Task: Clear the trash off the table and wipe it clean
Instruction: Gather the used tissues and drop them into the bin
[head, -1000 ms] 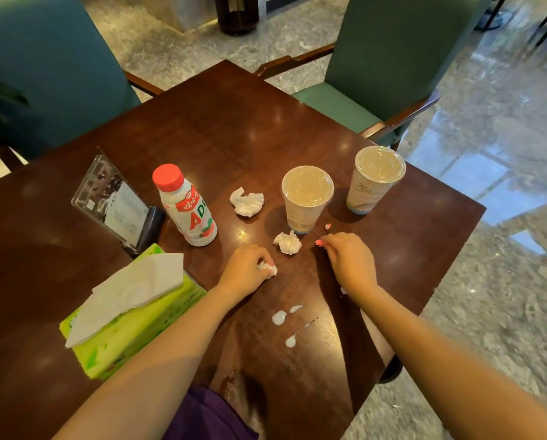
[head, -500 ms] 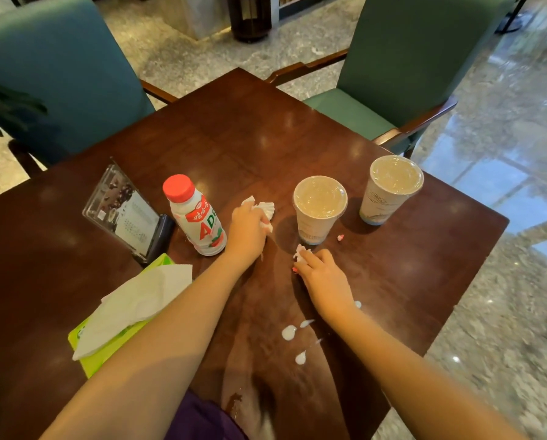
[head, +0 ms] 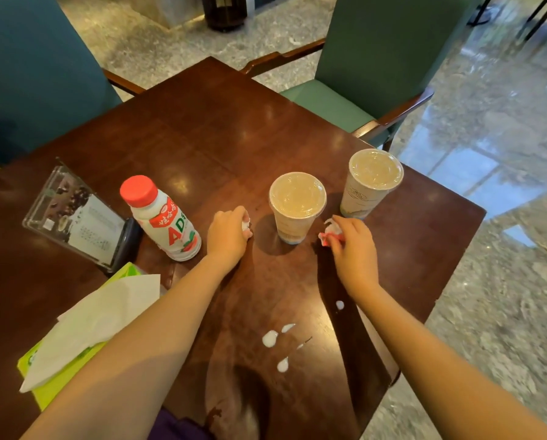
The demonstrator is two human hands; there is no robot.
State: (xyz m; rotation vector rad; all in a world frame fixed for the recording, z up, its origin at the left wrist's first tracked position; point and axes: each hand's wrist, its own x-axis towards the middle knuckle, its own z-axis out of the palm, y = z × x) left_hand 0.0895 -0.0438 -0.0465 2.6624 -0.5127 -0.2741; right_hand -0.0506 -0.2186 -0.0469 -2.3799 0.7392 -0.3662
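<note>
On the dark wooden table (head: 202,128) my left hand (head: 227,236) is closed around crumpled white tissue (head: 246,224), just left of a sealed paper cup (head: 297,206). My right hand (head: 353,249) grips another crumpled tissue with a small red scrap (head: 329,233), between that cup and a second sealed cup (head: 373,182). A white bottle with a red cap (head: 162,217) stands left of my left hand. White liquid drops (head: 270,338) lie on the table near its front edge.
A green tissue box (head: 43,376) with a tissue sticking out sits at the front left. Behind it stands a clear acrylic menu holder (head: 75,217). Two green armchairs (head: 376,58) flank the far corner. The table's right edge drops to a glossy stone floor.
My left hand has closed over the tissue by the bottle. My right hand took the tissue in front of the near cup and moved right to the red scrap.
</note>
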